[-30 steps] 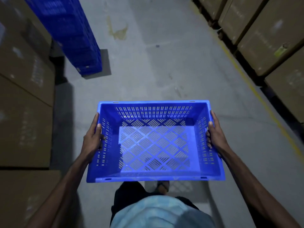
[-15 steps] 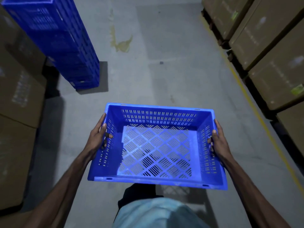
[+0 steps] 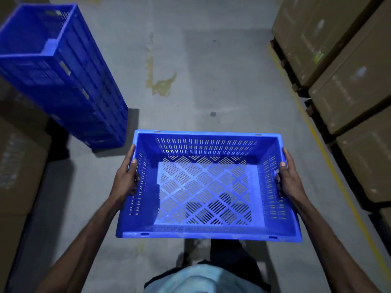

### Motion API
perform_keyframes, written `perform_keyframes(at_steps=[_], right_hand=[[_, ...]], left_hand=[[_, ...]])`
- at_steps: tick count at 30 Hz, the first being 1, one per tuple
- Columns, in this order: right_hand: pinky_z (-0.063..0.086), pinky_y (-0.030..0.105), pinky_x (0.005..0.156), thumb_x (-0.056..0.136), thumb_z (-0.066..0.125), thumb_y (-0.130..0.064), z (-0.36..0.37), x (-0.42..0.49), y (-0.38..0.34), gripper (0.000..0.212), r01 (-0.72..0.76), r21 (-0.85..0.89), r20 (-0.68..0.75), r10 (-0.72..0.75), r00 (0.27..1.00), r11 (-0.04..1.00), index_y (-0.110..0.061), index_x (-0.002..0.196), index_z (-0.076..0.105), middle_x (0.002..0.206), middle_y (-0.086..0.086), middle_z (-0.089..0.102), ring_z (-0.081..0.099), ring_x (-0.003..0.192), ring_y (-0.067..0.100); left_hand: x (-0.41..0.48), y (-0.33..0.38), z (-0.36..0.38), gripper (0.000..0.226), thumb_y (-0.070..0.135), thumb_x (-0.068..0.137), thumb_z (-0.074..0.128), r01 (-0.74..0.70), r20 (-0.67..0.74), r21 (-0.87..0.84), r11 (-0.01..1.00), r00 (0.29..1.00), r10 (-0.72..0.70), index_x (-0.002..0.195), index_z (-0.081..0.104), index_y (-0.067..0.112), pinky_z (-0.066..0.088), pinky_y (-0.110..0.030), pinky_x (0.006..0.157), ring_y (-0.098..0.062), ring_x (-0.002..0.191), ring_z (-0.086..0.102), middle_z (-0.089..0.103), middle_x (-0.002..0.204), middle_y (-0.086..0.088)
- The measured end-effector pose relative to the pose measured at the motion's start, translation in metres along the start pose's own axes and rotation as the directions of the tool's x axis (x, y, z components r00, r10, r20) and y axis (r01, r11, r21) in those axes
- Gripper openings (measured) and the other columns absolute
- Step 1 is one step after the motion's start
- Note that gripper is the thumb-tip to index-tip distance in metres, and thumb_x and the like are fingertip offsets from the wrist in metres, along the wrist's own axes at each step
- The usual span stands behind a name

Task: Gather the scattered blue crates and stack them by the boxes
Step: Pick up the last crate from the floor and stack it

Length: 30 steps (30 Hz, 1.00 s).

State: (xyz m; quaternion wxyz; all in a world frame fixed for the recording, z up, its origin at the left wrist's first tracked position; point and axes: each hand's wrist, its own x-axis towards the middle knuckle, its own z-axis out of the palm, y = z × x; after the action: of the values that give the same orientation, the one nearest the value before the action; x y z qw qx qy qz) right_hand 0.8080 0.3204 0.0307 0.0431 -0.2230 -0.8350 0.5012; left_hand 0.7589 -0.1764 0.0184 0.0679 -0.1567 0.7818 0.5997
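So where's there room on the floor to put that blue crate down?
The wide bare floor ahead, between the crate stack and the yellow line by the right boxes. Crowded: the left edge, where the stack stands beside the left boxes.

Bare forearms (image 3: 88, 240), pale blue shirt (image 3: 203, 279), dark trousers (image 3: 230, 253), footwear (image 3: 183, 259) too blurred to tell

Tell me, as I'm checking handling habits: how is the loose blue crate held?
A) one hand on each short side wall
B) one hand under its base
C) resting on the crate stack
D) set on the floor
A: the left hand and right hand each hold one short side wall of the crate.
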Motion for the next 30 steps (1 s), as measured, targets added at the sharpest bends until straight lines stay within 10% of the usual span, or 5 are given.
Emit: perform_keyframes(at_steps=[16,30], right_hand=[[0.033,0.018,0.039,0.111,0.037,-0.041,0.075,0.479,-0.168,0.043,0.164,-0.014,0.204,-0.158,0.966,0.986,-0.07,0.142,0.031,0.062,-0.002,0.047,0.038,0.04,0.005],[0.038,0.021,0.047,0.112,0.035,-0.032,0.283,0.788,-0.354,0.045,0.384,-0.073,0.402,-0.325,0.856,0.92,-0.061,0.146,0.028,0.069,-0.002,0.051,0.043,0.052,0.012]], left_hand=[[0.338,0.174,0.102,0.044,0.041,0.111,0.044,-0.015,-0.238,-0.118,0.993,0.971,-0.013,0.142,0.04,0.072,0.025,-0.017,0.047,-0.009,0.045,0.025,0.035,0.062,0.003],[0.614,0.239,0.046,0.043,0.042,0.111,0.043,0.007,-0.48,-0.189,0.982,0.872,-0.099,0.141,0.04,0.073,0.03,-0.017,0.046,-0.01,0.045,0.027,0.034,0.059,0.006]])
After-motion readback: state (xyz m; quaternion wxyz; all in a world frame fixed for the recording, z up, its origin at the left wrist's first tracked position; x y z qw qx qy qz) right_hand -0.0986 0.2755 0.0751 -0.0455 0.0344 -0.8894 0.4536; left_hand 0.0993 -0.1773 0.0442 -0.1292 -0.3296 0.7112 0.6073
